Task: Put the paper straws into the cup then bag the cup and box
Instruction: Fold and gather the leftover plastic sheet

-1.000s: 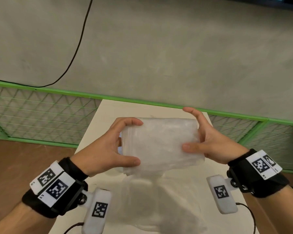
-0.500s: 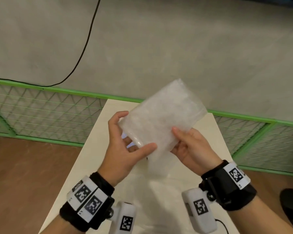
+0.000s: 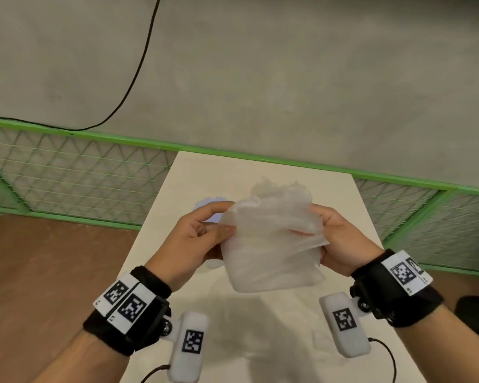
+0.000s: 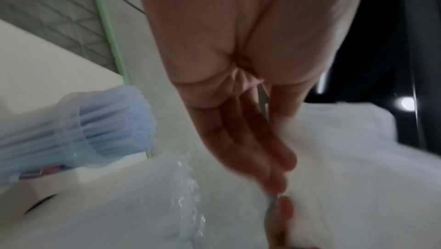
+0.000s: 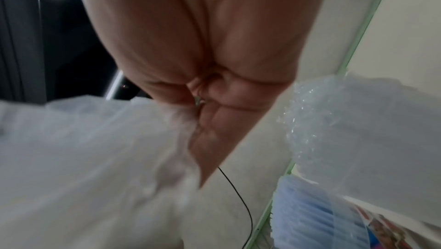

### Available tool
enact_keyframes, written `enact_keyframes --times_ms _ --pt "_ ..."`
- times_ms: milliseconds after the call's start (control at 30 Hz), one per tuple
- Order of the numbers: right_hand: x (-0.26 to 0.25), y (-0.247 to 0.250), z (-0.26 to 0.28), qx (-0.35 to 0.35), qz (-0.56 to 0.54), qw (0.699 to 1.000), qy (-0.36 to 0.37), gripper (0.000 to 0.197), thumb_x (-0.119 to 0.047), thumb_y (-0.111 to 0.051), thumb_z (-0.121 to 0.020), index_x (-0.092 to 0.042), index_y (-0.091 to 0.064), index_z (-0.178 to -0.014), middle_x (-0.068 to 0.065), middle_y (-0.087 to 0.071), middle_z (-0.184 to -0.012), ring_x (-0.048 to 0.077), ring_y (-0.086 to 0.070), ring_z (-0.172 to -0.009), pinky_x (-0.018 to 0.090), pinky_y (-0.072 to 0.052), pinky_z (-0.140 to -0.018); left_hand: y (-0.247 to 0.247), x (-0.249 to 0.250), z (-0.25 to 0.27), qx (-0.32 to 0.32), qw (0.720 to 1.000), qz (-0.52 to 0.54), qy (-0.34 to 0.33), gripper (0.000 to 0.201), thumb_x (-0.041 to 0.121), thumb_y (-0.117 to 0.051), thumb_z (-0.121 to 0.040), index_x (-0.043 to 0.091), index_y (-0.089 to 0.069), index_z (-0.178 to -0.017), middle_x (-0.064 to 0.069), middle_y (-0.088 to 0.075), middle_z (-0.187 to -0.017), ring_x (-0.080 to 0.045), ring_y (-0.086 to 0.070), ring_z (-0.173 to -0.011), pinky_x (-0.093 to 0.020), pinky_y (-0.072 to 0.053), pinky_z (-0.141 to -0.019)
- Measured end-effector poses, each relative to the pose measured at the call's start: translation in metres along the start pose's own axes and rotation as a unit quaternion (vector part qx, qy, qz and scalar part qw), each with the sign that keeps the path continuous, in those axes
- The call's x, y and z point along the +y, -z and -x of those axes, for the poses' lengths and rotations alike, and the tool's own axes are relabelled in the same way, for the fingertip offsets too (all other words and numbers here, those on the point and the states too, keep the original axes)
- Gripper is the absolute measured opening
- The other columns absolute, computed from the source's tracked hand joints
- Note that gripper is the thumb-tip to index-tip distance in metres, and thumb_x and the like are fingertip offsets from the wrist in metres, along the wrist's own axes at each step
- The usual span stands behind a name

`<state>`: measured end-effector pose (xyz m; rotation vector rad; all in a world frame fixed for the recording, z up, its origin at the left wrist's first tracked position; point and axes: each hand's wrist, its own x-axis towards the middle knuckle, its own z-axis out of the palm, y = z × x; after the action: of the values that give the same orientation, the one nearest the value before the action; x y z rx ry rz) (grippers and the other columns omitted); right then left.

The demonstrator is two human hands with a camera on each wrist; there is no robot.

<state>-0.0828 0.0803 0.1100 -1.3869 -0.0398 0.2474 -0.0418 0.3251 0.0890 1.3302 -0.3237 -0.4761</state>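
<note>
Both hands hold a translucent white plastic bag (image 3: 271, 252) up above the table (image 3: 260, 327). My left hand (image 3: 227, 218) pinches its upper left edge between thumb and fingers (image 4: 278, 187). My right hand (image 3: 320, 225) pinches the upper right edge, with the film gathered in its fingers (image 5: 210, 130). Behind the left hand stands a clear cup of pale blue straws (image 3: 208, 203), also visible as the cup (image 4: 95, 126) and the straws (image 5: 307, 207) in the wrist views. A white box with a colourful print (image 5: 386, 228) lies beside the cup, mostly hidden.
Crinkled clear plastic (image 3: 280, 186) sits on the far side of the table, behind the bag. A green mesh fence (image 3: 67, 172) runs past the table's far edge. A black cable (image 3: 138, 67) hangs on the grey wall. Brown floor lies on both sides.
The bag went from flat between the hands, to tilted up to the right, to lower and upright now. Both hands have shifted to pinch its upper edge.
</note>
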Motion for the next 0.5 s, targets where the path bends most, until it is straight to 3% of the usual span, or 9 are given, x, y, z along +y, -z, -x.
enact_keyframes --times_ms 100,200,267,333,367,433,500 --pt "0.004 0.000 0.001 0.028 0.035 0.997 0.069 0.033 0.006 -0.060 -0.083 -0.018 -0.080 -0.088 0.003 -0.076 -0.088 0.016 -0.072 -0.080 0.026 -0.057 -0.067 -0.004 -0.002 0.005 -0.055 0.996 0.050 0.047 0.034 0.011 -0.048 -0.099 0.030 -0.077 -0.102 -0.006 -0.072 -0.098 -0.024 -0.068 -0.078 -0.036 -0.058 -0.065" --pt "0.004 0.001 0.000 0.048 0.095 0.987 0.118 0.029 0.008 -0.061 -0.080 -0.014 -0.080 -0.086 0.006 -0.076 -0.088 0.017 -0.072 -0.081 0.026 -0.056 -0.068 -0.006 -0.003 0.008 -0.074 0.991 0.090 0.063 0.029 0.035 -0.057 -0.084 0.022 -0.075 -0.103 -0.011 -0.069 -0.098 -0.028 -0.068 -0.079 -0.038 -0.057 -0.067" --pt "0.005 0.000 0.000 0.039 0.132 0.983 0.122 0.036 0.016 -0.055 -0.080 -0.010 -0.079 -0.086 0.008 -0.076 -0.095 0.021 -0.072 -0.087 0.029 -0.056 -0.072 -0.011 -0.003 0.007 -0.051 0.995 0.075 0.051 0.025 0.040 -0.062 -0.087 0.020 -0.074 -0.096 -0.009 -0.070 -0.098 -0.025 -0.068 -0.078 -0.034 -0.056 -0.063" --pt "0.006 -0.001 0.001 0.032 0.154 0.982 0.108 0.056 0.031 -0.043 -0.075 -0.010 -0.079 -0.087 0.004 -0.074 -0.105 0.020 -0.070 -0.097 0.027 -0.054 -0.078 -0.016 -0.004 0.008 -0.026 0.999 0.031 0.023 0.007 0.023 -0.074 -0.084 0.020 -0.072 -0.090 -0.002 -0.069 -0.095 -0.019 -0.068 -0.074 -0.028 -0.053 -0.057" --pt "0.006 0.000 0.002 0.025 0.146 0.984 0.096 0.059 0.031 -0.043 -0.075 -0.012 -0.079 -0.091 0.002 -0.073 -0.109 0.019 -0.069 -0.102 0.026 -0.054 -0.081 -0.016 -0.006 0.008 -0.016 1.000 0.006 0.011 0.014 0.015 -0.075 -0.079 0.020 -0.072 -0.091 0.001 -0.069 -0.095 -0.020 -0.069 -0.073 -0.026 -0.053 -0.056" --pt "0.003 0.005 0.006 -0.006 0.084 0.995 0.057 0.053 0.012 -0.054 -0.078 -0.025 -0.075 -0.110 0.003 -0.069 -0.121 0.019 -0.066 -0.108 0.027 -0.052 -0.085 -0.013 -0.009 0.007 0.000 0.999 -0.048 -0.014 0.025 0.006 -0.077 -0.078 0.023 -0.071 -0.096 0.006 -0.071 -0.101 -0.029 -0.070 -0.076 -0.034 -0.058 -0.061" --pt "-0.006 0.007 0.008 -0.019 -0.010 1.000 0.001 0.059 -0.016 -0.064 -0.073 -0.030 -0.060 -0.130 0.007 -0.063 -0.132 0.023 -0.062 -0.107 0.031 -0.049 -0.088 -0.011 -0.009 0.007 0.020 0.993 -0.107 -0.038 0.030 0.009 -0.078 -0.081 0.032 -0.070 -0.098 0.010 -0.071 -0.105 -0.039 -0.068 -0.083 -0.050 -0.060 -0.076"
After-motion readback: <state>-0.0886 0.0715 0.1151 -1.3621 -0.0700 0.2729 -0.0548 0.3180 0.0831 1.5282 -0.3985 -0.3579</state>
